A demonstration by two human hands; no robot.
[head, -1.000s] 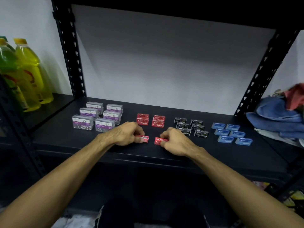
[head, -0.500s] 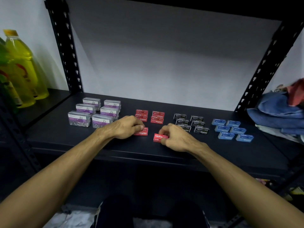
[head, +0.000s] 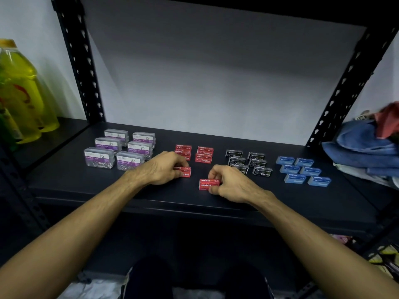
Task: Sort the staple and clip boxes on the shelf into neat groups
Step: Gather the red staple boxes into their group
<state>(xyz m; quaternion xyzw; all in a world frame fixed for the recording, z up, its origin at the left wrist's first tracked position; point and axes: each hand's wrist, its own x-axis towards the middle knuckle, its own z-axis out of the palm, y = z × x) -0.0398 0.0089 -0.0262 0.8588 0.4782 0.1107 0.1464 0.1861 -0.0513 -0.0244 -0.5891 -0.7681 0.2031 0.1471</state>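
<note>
Two red boxes sit loose in front of the red group (head: 194, 154) on the shelf (head: 302, 201) — left hand (head: 164, 169) pinches the left box (head: 183, 172), right hand (head: 228, 184) pinches the right box (head: 208, 184). Slide both straight back, edges flush — avoid nudging the rows.

Two bottles of yellow-green liquid (head: 23, 91) stand on the neighbouring shelf board (head: 54, 139) at the left, close to the white wall (head: 216, 83). Black perforated uprights (head: 79, 67) frame the bay on both sides. Beyond the shelf's right edge lies a heap of folded blue cloth (head: 364, 152) with a red piece (head: 388, 119) on top.
</note>
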